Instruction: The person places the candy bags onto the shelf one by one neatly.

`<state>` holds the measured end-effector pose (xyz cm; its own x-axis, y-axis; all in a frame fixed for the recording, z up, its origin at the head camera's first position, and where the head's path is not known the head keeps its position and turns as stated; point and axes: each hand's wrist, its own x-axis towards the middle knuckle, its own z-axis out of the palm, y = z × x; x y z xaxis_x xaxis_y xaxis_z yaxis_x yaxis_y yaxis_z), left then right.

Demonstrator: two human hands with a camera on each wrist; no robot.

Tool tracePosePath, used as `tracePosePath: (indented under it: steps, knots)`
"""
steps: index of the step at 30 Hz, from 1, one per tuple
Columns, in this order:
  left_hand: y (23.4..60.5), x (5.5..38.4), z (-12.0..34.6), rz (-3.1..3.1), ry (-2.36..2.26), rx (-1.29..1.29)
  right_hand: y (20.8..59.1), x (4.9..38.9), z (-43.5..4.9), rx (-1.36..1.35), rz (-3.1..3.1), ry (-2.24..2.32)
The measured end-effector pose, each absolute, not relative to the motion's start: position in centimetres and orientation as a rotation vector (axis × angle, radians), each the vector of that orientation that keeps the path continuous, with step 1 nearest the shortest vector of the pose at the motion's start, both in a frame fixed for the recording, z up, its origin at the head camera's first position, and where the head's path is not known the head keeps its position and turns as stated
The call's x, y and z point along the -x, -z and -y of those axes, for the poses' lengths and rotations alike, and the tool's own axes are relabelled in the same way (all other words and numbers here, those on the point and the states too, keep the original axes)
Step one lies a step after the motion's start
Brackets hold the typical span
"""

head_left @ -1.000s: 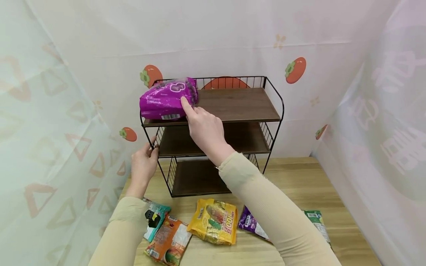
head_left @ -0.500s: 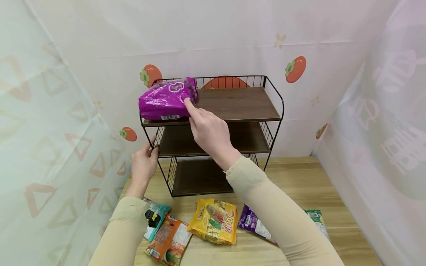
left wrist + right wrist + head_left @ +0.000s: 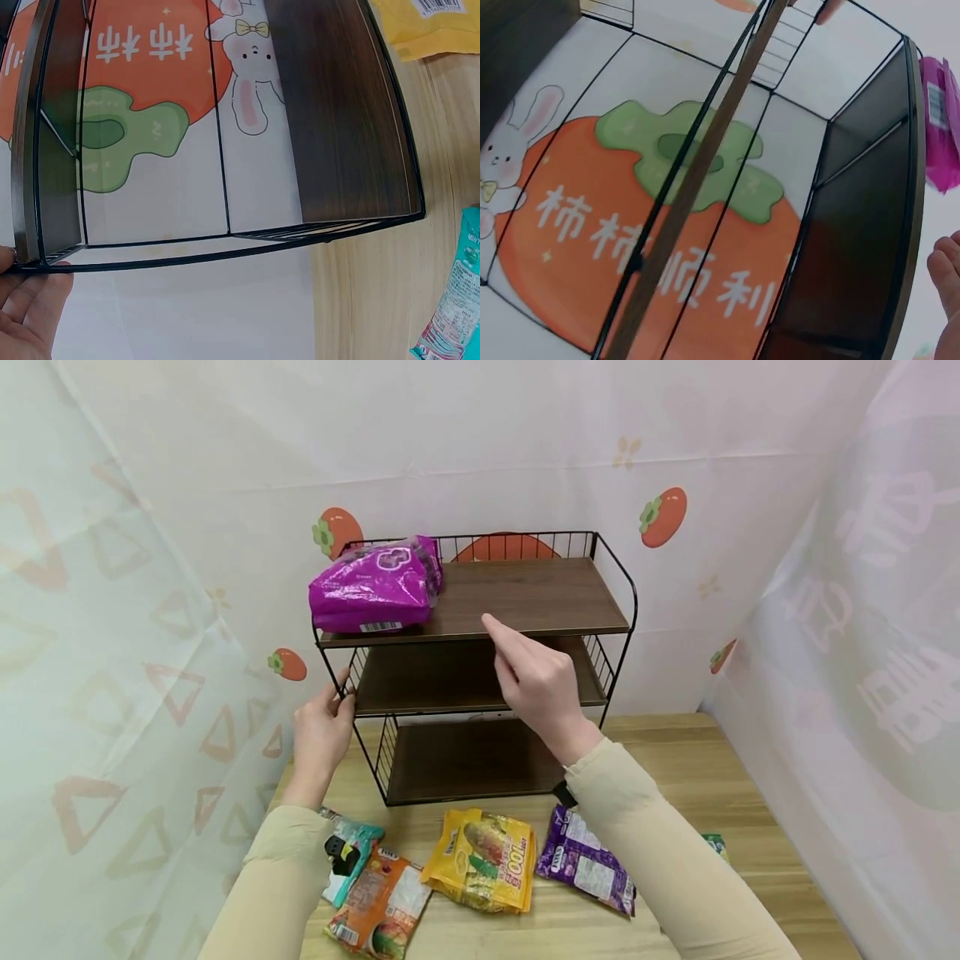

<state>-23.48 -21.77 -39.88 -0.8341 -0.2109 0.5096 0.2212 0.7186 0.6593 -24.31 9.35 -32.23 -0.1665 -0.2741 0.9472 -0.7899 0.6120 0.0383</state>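
Observation:
A glossy magenta snack bag point(image 3: 367, 589) lies on the left end of the top board of a three-tier black wire shelf rack point(image 3: 532, 593). My left hand point(image 3: 324, 735) grips the rack's left side at the middle board, and the left wrist view shows its fingers point(image 3: 46, 304) at the wire frame and board edge. My right hand point(image 3: 543, 685) hovers before the top and middle boards, to the right of the bag and apart from it. Its fingers point up and left, and it holds nothing. In the right wrist view part of the magenta bag point(image 3: 937, 124) shows beyond the top board.
Along the table front lie a teal packet point(image 3: 360, 839), partly under the left sleeve, an orange packet point(image 3: 382, 902), a yellow packet point(image 3: 483, 860) and a purple packet point(image 3: 588, 864). A green packet point(image 3: 716, 843) is mostly hidden by the right sleeve. Printed sheets point(image 3: 480, 443) surround the table.
My right hand has left the magenta bag, where its index finger touched it, and moved right and down. The bag stays in place. My left hand keeps its grip on the rack.

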Motion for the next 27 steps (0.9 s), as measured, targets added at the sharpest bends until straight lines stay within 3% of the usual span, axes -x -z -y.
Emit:
tracePosePath:
  steps: [27]
  knots:
    - [39.9, 23.4, 21.8, 2.355, 0.962, 0.022, 38.7, 25.5, -17.6, -0.708, 1.868, -0.684]
